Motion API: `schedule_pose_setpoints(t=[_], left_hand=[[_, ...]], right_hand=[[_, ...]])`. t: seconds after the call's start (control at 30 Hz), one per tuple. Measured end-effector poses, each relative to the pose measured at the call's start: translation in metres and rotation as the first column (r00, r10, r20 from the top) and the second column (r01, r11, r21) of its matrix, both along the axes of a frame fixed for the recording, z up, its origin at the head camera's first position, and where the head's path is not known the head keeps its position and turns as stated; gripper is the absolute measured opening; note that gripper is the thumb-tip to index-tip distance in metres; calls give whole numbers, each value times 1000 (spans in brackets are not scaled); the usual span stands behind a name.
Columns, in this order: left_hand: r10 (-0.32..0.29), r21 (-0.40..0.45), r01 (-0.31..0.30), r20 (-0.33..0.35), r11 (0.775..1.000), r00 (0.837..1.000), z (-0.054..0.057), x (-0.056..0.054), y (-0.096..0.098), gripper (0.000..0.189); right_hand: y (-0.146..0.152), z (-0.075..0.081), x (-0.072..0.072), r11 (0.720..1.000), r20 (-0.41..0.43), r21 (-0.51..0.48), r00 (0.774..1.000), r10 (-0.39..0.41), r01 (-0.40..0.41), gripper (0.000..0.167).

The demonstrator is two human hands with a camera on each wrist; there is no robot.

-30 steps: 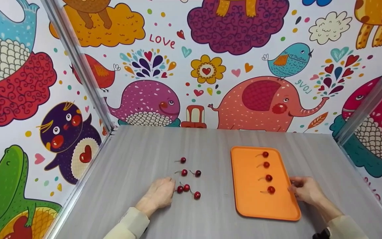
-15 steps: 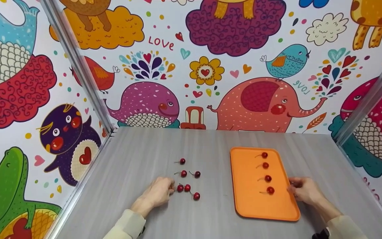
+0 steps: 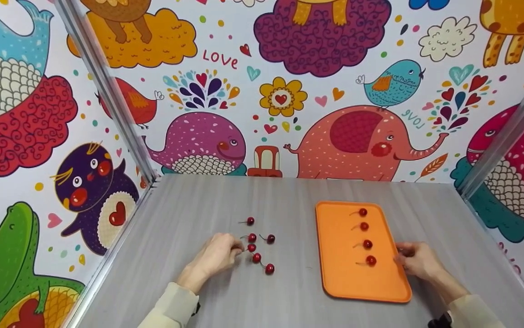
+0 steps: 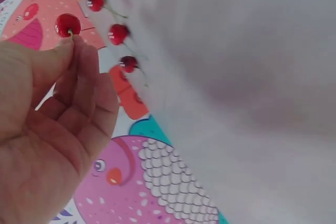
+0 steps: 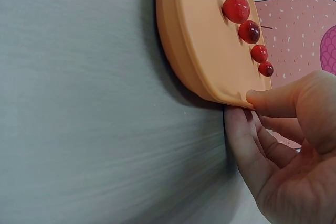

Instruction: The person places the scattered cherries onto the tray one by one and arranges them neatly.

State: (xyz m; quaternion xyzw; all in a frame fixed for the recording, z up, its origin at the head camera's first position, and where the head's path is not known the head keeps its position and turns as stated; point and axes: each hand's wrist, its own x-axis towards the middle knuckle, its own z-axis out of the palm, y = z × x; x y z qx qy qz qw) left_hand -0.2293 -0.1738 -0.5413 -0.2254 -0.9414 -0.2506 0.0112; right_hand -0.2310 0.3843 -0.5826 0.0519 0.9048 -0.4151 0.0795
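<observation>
My left hand (image 3: 214, 256) pinches the stem of a red cherry (image 4: 67, 25) between thumb and forefinger. In the head view that held cherry (image 3: 251, 248) overlaps a loose group of several more stemmed cherries (image 3: 269, 269) on the table, left of the orange tray (image 3: 341, 273). My right hand (image 3: 420, 261) grips the tray's right rim, thumb on top and fingers beneath, as the right wrist view shows. A column of several cherries (image 3: 367, 244) runs along the tray's right half, their stems mostly pointing left.
The grey wood-grain table (image 3: 289, 300) ends at a patterned back wall (image 3: 275, 136). Metal posts (image 3: 107, 86) stand at both back corners, with patterned side panels beyond them.
The left hand has moved slightly up and away, lifting one cherry by its stem out from beside its neighbour. The right hand and tray stay in place.
</observation>
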Motion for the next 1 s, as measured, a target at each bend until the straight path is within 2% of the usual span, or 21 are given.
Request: schedule_pose_setpoints(t=[0.27,0.57,0.8,1.0], left_hand=[[-105,53,110,-82,993,991,4,-2,31,13],[-141,93,144,-44,985,989,5,-4,68,13],[-171,61,176,-80,983,982,6,-7,97,13],[-199,40,201,-56,979,978,4,-7,122,15]], right_hand=[[-1,-1,0,1000,13,-12,1000,-10,10,52],[-2,1,0,1000,6,-11,1000,-15,15,51],[-1,1,1,1000,8,0,1000,-3,3,50],[-2,3,0,1000,21,7,1000,-15,14,49]])
